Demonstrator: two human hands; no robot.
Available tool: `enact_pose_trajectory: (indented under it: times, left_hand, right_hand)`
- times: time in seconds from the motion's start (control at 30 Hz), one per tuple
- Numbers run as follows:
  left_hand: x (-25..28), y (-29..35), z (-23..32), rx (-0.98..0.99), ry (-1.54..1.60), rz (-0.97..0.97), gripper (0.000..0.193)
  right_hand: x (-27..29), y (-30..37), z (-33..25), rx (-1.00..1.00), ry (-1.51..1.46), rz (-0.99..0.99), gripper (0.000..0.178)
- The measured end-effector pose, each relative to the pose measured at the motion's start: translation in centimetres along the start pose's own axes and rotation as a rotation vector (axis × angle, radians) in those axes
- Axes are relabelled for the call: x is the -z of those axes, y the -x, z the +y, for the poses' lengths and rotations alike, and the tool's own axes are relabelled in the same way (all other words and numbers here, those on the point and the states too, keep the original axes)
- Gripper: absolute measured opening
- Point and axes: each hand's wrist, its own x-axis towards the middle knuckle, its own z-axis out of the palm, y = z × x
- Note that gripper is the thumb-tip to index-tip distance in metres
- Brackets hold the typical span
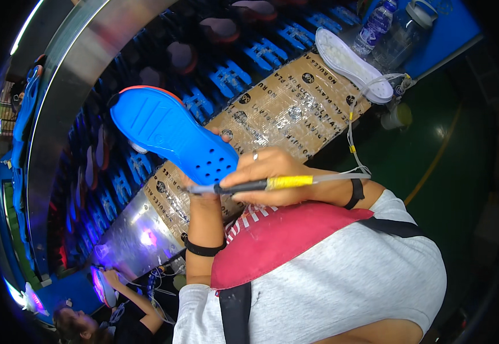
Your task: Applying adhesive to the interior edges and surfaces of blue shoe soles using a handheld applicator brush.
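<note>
My left hand (205,198) grips a blue shoe sole (163,123) near its perforated end. The sole lies tilted across that hand, and most of my fingers are behind it, with some tips showing at its right edge. Ridges mark the far end of the sole, and a red-orange rim shows along its top. In my right hand (269,169) is a pen-like brush (249,187), black with a yellow sleeve and fed by a thin clear tube. Its pale tip points left, over the near end of the sole and my left wrist.
Below is a bench covered in taped brown cardboard (272,117). A white sole (352,66), a purple-labelled bottle (375,27) and a clear jug (404,37) stand at the far right. Beyond runs a line of blue racks (229,78) carrying soles. A co-worker (138,301) handles another sole at lower left.
</note>
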Motion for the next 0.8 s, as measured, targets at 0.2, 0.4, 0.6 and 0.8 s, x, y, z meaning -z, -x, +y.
enact_pose_trajectory:
  times: [0.2,0.4,0.6,0.8]
  left_hand:
    - [-0.1,-0.2,1.3,-0.127,-0.119,-0.122,0.068]
    - [-0.7,0.9,4.2,0.011,-0.183,-0.163,0.071]
    - [-0.6,1.0,6.8,0.247,-0.615,0.056,0.054]
    - [-2.4,-0.5,7.6,0.482,-0.754,0.116,0.044]
  right_hand:
    - [0.2,0.3,0.6,-0.101,-0.035,-0.102,0.03]
    - [1.1,-0.3,0.2,-0.109,-0.069,-0.221,0.027]
    - [1.0,0.2,1.5,-0.167,0.027,-0.552,0.024]
    - [-0.2,1.0,2.2,-0.556,-0.181,-0.437,0.02]
